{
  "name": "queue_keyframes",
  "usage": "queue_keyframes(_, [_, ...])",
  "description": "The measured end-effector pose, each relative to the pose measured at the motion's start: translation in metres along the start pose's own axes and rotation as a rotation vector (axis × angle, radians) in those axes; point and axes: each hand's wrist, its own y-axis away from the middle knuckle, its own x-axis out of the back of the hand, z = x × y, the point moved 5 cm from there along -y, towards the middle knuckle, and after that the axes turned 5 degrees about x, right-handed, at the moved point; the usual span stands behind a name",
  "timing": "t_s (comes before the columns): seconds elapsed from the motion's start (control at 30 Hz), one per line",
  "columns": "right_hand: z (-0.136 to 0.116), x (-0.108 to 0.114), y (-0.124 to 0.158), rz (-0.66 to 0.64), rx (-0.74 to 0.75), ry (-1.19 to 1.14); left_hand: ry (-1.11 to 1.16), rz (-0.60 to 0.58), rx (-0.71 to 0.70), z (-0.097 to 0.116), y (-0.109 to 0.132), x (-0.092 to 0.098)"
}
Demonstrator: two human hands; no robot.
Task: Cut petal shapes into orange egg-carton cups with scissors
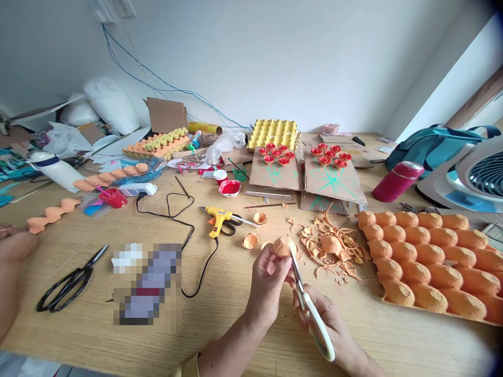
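Between the thumb and fingers of my left hand (269, 277) is an orange egg carton cup (283, 247), its rounded side facing up. My right hand (324, 314) grips white-handled scissors (319, 324), whose blades point up and touch the cup's right side. Beyond my left hand, two cut cups (250, 241) rest on the table, their hollows showing. Right of the scissors lies a heap of orange carton scraps (334, 243) with another cup in it. A large orange egg tray (426, 262) lies upside down farther right.
A yellow glue gun (216, 220) with a black cord lies left of the cups. Black scissors (70, 285) are at left, near another person's arm (13, 262). Cardboard panels with red flowers (277, 173), a red paint dish (229, 188), a red bottle (397, 181) and a fan (467, 178) stand behind.
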Motion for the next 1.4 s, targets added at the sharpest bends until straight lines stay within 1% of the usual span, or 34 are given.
queue_keyframes(0.17, [-0.0010,-0.0012,-0.0003,-0.001,-0.010,-0.006,0.008,0.003,-0.023,0.0016,0.0006,-0.0016])
queue_keyframes(0.43, [-0.0035,-0.0025,0.0002,-0.003,-0.010,-0.027,0.032,-0.024,-0.004,0.0010,0.0038,-0.0036])
queue_keyframes(0.67, [-0.0063,-0.0042,-0.0003,-0.017,-0.009,-0.077,0.026,-0.013,0.004,0.0001,0.0035,-0.0026])
queue_keyframes(1.07, [-0.0015,-0.0006,0.0034,-0.017,-0.019,-0.030,-0.009,-0.003,0.013,-0.0011,0.0026,-0.0005])
queue_keyframes(1.4, [-0.0027,0.0000,0.0029,-0.027,-0.018,0.004,-0.019,0.009,0.027,-0.0014,0.0018,-0.0005])
